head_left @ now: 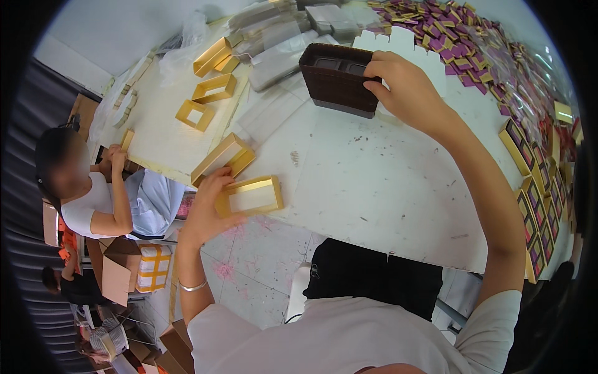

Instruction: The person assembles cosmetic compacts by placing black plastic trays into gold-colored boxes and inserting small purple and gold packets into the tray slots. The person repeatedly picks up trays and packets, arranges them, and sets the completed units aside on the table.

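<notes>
The gold box (254, 186) at nine o'clock looked glossy, foil-faced card; the brown tray stack (337, 89) near twelve, smooth plastic; the desk (374, 181), scuffed matt; the bracelet (192, 287) between seven and eight, shiny metal

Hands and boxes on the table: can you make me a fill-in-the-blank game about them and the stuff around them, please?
1. The wearer's right hand grips a tray that is dark ____.
2. The wearer's left hand is at an open box coloured ____.
3. A bangle is on the wearer's ____ wrist.
4. The heap of small pieces is gold and ____.

Missing words: brown; gold; left; purple.
</notes>
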`<state>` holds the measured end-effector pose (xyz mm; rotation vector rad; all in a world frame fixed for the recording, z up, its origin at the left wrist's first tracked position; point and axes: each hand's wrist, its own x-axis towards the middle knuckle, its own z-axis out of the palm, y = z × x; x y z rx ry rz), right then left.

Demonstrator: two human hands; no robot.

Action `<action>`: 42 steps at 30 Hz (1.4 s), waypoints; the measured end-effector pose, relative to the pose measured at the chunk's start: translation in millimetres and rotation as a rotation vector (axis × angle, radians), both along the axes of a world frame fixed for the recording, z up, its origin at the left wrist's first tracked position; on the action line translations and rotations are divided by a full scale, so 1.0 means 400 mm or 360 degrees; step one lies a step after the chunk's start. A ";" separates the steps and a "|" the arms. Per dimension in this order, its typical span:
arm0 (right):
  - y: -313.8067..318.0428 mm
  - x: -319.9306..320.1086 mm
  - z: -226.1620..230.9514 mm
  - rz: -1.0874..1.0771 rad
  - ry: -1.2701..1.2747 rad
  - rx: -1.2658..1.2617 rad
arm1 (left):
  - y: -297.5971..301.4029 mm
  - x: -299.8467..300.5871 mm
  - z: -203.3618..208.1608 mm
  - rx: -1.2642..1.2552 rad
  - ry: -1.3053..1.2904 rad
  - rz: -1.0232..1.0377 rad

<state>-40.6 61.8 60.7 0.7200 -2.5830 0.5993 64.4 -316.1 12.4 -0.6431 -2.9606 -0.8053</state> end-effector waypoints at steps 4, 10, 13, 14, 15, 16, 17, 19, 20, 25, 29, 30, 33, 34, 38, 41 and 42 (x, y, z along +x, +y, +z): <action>-0.005 -0.016 0.011 0.0003 -0.0045 0.0137 | 0.023 0.010 0.007 -0.0135 0.0043 -0.0056; 0.000 -0.021 0.007 0.0018 0.0031 -0.0109 | 0.079 0.043 0.020 0.0148 -0.0147 -0.0010; 0.004 -0.020 0.010 0.0038 0.0011 -0.0161 | 0.188 0.062 0.036 -0.0012 -0.0053 -0.0342; 0.006 -0.023 0.014 0.0045 -0.0015 -0.0157 | 0.234 0.061 0.051 -0.0015 -0.0077 -0.0488; 0.008 -0.033 0.014 0.0062 0.0028 -0.0189 | 0.281 0.055 0.062 -0.0017 -0.0102 -0.0630; 0.004 -0.048 0.012 0.0088 0.0072 -0.0231 | 0.322 0.046 0.069 0.0009 -0.0221 -0.0718; 0.014 -0.051 0.013 0.0083 0.0116 -0.0250 | 0.370 0.023 0.066 0.0052 -0.0337 -0.0837; 0.030 -0.034 0.033 0.0094 0.0413 -0.0386 | 0.463 -0.035 0.074 0.0031 -0.0503 -0.1040; 0.042 -0.021 0.045 0.0095 0.0555 -0.0449 | 0.510 -0.062 0.083 0.0035 -0.0584 -0.1067; 0.166 0.136 0.109 -0.0071 0.0477 -0.0719 | 0.695 -0.125 0.113 -0.0135 -0.1023 -0.1005; 0.324 0.276 0.085 -0.0249 0.0182 -0.1053 | 0.810 -0.148 0.105 -0.0023 -0.0902 -0.1077; 0.374 0.329 0.086 -0.0304 0.0086 -0.1199 | 0.834 -0.145 0.115 0.0043 -0.0869 -0.1107; 0.488 0.496 0.041 -0.0551 0.0071 -0.1483 | 0.848 -0.180 0.053 0.0403 -0.0174 -0.1376; 0.498 0.529 0.031 -0.0608 0.0148 -0.1418 | 0.826 -0.201 0.040 0.0460 -0.0057 -0.1377; 0.436 0.496 -0.044 -0.0578 0.0253 -0.1173 | 0.764 -0.216 0.015 0.0304 0.0032 -0.1295; 0.326 0.451 -0.181 -0.0587 0.0355 -0.0941 | 0.786 -0.154 -0.001 0.0118 0.0006 -0.1551; 0.310 0.432 -0.204 -0.0563 0.0378 -0.0896 | 0.769 -0.150 0.013 0.0054 0.0020 -0.1582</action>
